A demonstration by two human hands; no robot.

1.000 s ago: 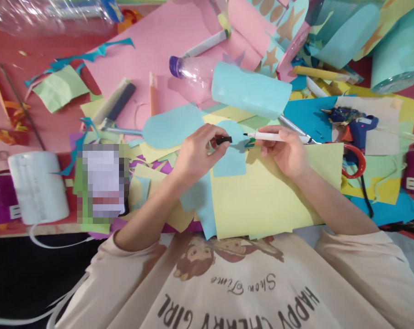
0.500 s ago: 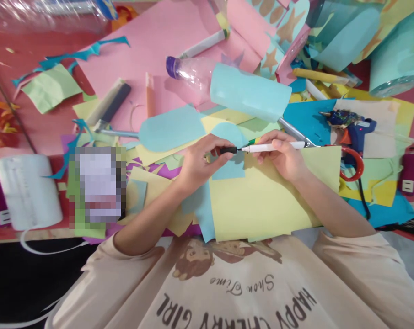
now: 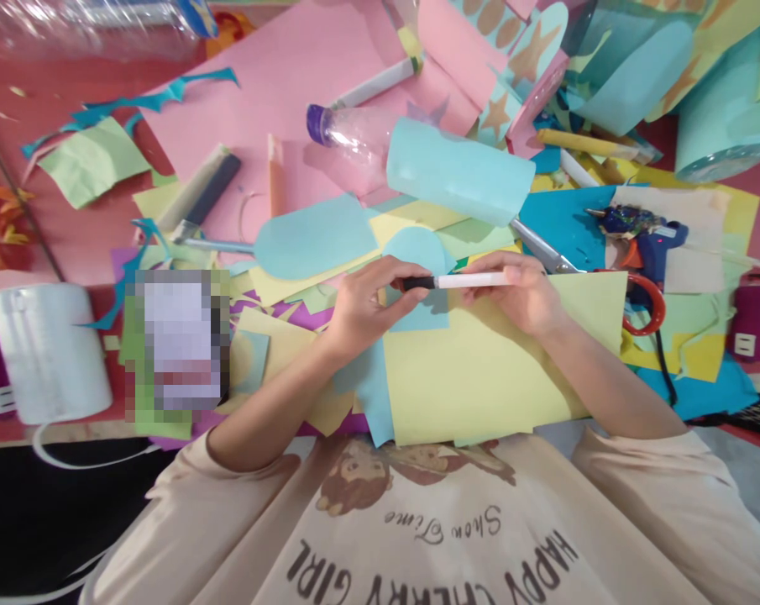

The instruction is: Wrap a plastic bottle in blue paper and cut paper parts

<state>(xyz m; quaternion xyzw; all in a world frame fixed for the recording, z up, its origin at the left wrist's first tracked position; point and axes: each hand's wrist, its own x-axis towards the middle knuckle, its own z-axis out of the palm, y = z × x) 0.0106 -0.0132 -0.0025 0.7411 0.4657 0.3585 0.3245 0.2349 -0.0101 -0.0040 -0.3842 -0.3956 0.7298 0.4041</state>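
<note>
Between thumb and fingers, my left hand (image 3: 367, 307) pinches the black cap (image 3: 419, 283) of a marker. My right hand (image 3: 519, 290) grips the white barrel of that marker (image 3: 477, 280), and the cap sits over its tip. Both hands are above a pale yellow sheet (image 3: 480, 370) at the near side of the table. Under the marker lies a light blue paper cutout (image 3: 416, 248) with a rounded top. Beyond the hands a clear plastic bottle (image 3: 360, 139) wrapped in light blue paper lies on its side.
Scissors with red handles (image 3: 647, 302) and a blue glue gun (image 3: 663, 239) lie to the right. A light blue oval cutout (image 3: 317, 235) is left of the bottle. At far left stand a white box-like device (image 3: 52, 353) with a cable and a blurred-out item (image 3: 181, 340).
The marker's bare tip has gone into the black cap, and the barrel has moved slightly left against it. My right hand's fingers have shifted toward the barrel's back end.
</note>
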